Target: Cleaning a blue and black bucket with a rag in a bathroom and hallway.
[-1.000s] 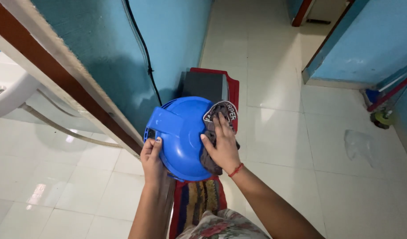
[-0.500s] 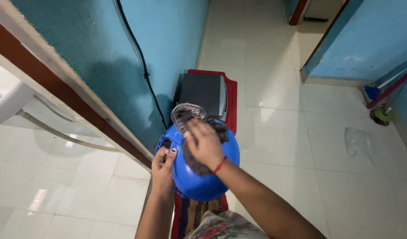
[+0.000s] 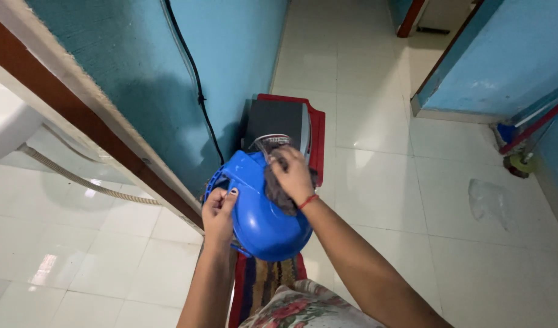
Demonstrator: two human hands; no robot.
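Beside the blue wall, the left hand grips a glossy blue helmet by its rim. The right hand presses a grey cloth onto its dome, fingers closed on it. Beyond the helmet sits a dark box on red.

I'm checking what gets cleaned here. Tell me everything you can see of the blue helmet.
The blue helmet is a glossy, hard-plastic dome with a short flat brim at its upper left and a raised ridge along the crown. It is held in the air, crown up and tilted, above a striped mat. The left hand grips its rim; the right hand presses a dark cloth against its top.
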